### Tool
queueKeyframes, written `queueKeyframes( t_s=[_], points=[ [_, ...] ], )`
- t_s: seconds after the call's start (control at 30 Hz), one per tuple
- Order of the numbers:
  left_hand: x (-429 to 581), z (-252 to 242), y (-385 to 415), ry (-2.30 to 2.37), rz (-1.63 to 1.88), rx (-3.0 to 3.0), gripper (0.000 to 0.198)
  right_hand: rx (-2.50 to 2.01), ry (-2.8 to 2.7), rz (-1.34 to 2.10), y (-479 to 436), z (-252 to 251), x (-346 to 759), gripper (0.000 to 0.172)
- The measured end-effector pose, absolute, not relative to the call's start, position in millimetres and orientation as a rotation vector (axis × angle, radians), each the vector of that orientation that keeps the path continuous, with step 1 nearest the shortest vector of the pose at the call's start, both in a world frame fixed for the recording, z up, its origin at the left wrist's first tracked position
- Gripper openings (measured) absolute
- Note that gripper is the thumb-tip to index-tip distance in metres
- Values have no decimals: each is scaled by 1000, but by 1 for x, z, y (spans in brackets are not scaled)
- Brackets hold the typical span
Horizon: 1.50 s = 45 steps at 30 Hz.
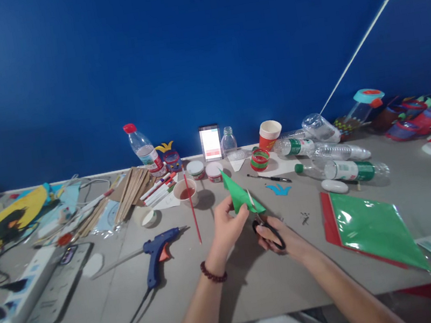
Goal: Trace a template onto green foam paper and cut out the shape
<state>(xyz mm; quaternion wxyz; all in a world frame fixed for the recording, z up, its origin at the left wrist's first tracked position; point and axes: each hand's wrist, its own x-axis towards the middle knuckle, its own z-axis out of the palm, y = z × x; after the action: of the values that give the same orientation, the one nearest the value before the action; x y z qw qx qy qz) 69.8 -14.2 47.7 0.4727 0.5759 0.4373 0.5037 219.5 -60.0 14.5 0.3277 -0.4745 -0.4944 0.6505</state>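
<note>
My left hand [229,225] pinches a green sheet of paper [238,193], held up over the middle of the table. Black-handled scissors [278,238] sit in my right hand [282,235], with fingers through the loops. Their blades reach up against the lower right part of the sheet; whether they are parted I cannot tell. Just beyond my right hand lies a small blue crown-shaped cutout [279,189], with a black pen [269,177] behind it. Dark scraps [305,218] are scattered to the right.
A blue hot glue gun [159,255] lies left, its cord running off the front edge. A paper cup [185,193] of brownish liquid holds a red brush [193,214]. Several plastic bottles [356,169] and packed green sheets [372,218] lie right. A power strip [20,301] is far left.
</note>
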Motion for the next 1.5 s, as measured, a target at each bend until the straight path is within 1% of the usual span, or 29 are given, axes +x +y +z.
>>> queueKeyframes(
  t_s=[0.27,0.7,0.9,1.5],
  points=[
    [70,48,-13,1077,1214,1399,10,-1259,-1309,1694,-60,15,222,53],
    [71,49,-14,1100,1211,1374,10,-1302,-1306,1673,-61,20,220,52],
    [71,48,-14,1129,1209,1371,9,-1298,-1296,1677,-61,21,220,49],
    [70,48,-14,1108,1213,1380,10,-1316,-1274,1678,-60,18,220,51]
  ],
)
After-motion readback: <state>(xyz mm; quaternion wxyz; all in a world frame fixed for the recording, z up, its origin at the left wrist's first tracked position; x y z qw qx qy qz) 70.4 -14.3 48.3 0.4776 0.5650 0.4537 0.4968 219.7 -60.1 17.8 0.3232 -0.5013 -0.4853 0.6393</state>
